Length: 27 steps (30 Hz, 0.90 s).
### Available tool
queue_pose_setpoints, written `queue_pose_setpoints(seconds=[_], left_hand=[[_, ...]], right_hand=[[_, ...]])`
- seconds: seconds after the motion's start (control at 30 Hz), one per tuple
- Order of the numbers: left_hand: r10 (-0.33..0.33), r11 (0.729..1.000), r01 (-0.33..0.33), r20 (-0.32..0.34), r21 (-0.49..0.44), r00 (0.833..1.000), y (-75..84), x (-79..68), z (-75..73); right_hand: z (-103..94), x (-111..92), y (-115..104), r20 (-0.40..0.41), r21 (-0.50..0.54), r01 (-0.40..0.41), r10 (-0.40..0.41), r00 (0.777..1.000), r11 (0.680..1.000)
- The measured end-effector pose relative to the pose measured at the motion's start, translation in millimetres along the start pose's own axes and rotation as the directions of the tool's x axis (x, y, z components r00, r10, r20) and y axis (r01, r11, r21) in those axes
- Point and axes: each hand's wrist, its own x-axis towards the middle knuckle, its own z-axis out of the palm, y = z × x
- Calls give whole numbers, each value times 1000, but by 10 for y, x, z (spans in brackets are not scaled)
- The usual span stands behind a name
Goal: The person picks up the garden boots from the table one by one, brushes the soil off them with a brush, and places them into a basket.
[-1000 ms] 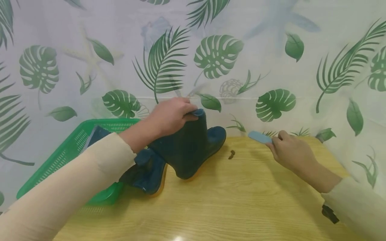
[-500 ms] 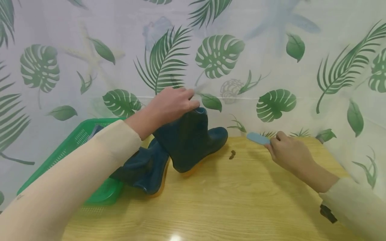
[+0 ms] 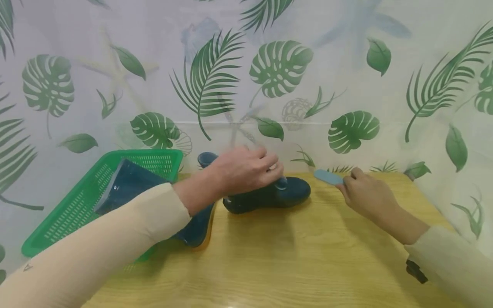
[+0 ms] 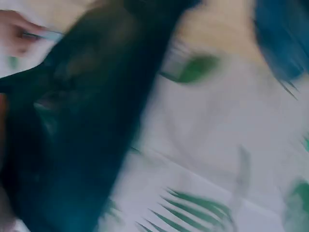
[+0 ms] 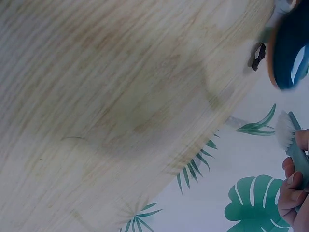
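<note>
My left hand (image 3: 250,169) grips a dark blue rubber boot (image 3: 296,191) by its shaft, most of which the hand and forearm hide. Its toe points right, and the orange-edged sole is low over the table. In the left wrist view the boot (image 4: 96,111) fills the left half, blurred by motion. My right hand (image 3: 369,192) holds a light blue brush (image 3: 327,176) out to the right of the toe. White bristles (image 5: 285,129) show on the brush in the right wrist view. A second blue boot (image 3: 131,184) lies with its shaft in the green basket (image 3: 42,239).
A small dark lump (image 5: 259,56) lies on the wooden table (image 3: 289,265) near the boot's toe. Behind the table hangs a white curtain (image 3: 327,77) with a green leaf print. The basket stands at the table's left, under my left forearm.
My left hand has moved right and down, and the gripped boot has shifted right and levelled out. Its toe now hides the brown bits in the head view. My right hand has hardly moved.
</note>
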Motion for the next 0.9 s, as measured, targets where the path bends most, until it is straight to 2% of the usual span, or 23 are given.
queue_pose_setpoints(seconds=[0.07, 0.17, 0.23, 0.27, 0.3, 0.37, 0.43, 0.47, 0.5, 0.6, 0.67, 0.73, 0.77, 0.83, 0.87, 0.9], left_hand=[[-79, 986, 93, 99, -140, 992, 164, 63, -155], [-148, 912, 243, 288, -330, 946, 352, 131, -363], [-135, 870, 303, 404, -390, 905, 461, 139, -461], [-118, 850, 332, 465, -410, 877, 513, 135, -508], [-96, 841, 342, 506, -420, 857, 572, 120, -539], [-44, 823, 350, 564, -448, 824, 705, 72, -579], [-7, 821, 344, 595, -455, 804, 872, -12, -568], [3, 813, 345, 595, -469, 803, 966, -70, -536], [15, 806, 336, 584, -487, 811, 1064, -132, -499], [78, 758, 324, 571, -566, 817, 1351, -330, -343], [143, 720, 314, 575, -619, 806, 1510, -441, -253], [220, 702, 292, 588, -649, 779, 1620, -519, -193], [248, 700, 272, 581, -660, 775, 1661, -551, -172], [296, 691, 222, 550, -688, 781, 1704, -599, -142], [316, 679, 198, 525, -707, 790, 1709, -621, -130], [324, 671, 172, 494, -722, 807, 1703, -635, -118]], right_hand=[[-7, 3, -5, 2, 0, -1, 1, 1000, 1000], [-15, 15, -10, 1, 3, -8, 8, 1000, 1000], [-13, 13, -21, 6, 6, -7, 7, 1000, 1000], [-7, 7, -23, 8, 8, -6, 6, 1000, 1000], [3, -2, -23, 0, 7, 2, -2, 1000, 1000], [15, -23, -20, 3, 8, 4, -4, 1000, 1000], [22, -43, -18, 3, 7, 2, -2, 1000, 1000], [23, -50, -17, 5, 7, -1, 1, 1000, 1000], [21, -56, -18, 10, 8, -7, 6, 1000, 1000], [17, -54, -26, 29, 15, -9, 8, 1000, 1000], [15, -47, -38, 42, 22, -4, 3, 999, 1000], [15, -42, -51, 55, 25, 1, -2, 998, 1000], [16, -41, -57, 59, 26, 1, -3, 998, 1000], [14, -45, -64, 77, 29, -11, 9, 997, 1000], [14, -49, -66, 86, 32, -18, 15, 996, 999], [13, -55, -67, 96, 34, -24, 20, 995, 999]])
